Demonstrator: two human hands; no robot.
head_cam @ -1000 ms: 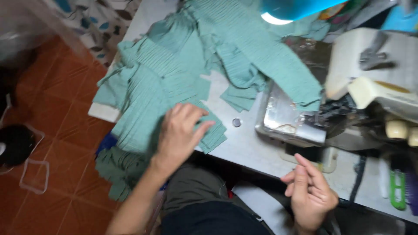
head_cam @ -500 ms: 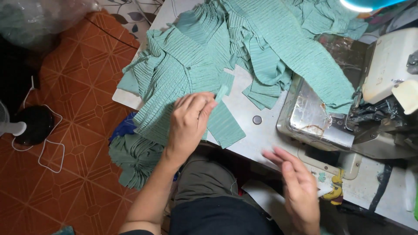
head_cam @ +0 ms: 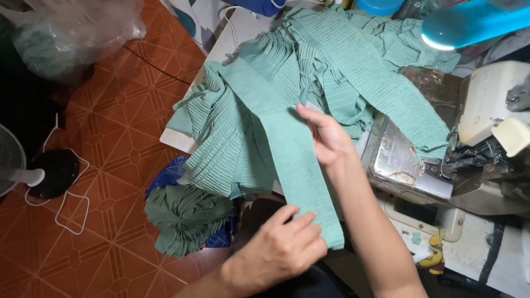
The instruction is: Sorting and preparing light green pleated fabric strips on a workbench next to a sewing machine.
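Far left: a white fan (head_cam: 11, 160) with a black base (head_cam: 55, 172) and a looping white cord (head_cam: 72, 215) on the orange tile floor (head_cam: 110, 127); a clear plastic bag (head_cam: 77, 27) with green fabric inside sits at the top left. Next, a bundle of pleated green fabric (head_cam: 185, 218) hangs off the table edge near the floor. On the white table (head_cam: 232, 33) lies a big heap of pleated green cloth pieces (head_cam: 331, 60). A long flat green strip (head_cam: 287, 149) runs diagonally from the heap down toward the person. The left hand (head_cam: 281, 248) is closed on the strip's lower end, fingers curled over the top and thumb out of view beneath. The right hand (head_cam: 326, 138), higher up, has fingers slightly bent and its fingertips on the strip's right edge about midway; whether it pinches or only touches, cannot tell. Right of the hands: a sewing machine (head_cam: 486, 110), cream body with a metal plate (head_cam: 403, 165), partly draped by cloth. A blue lamp (head_cam: 475, 22) glows at the top right.
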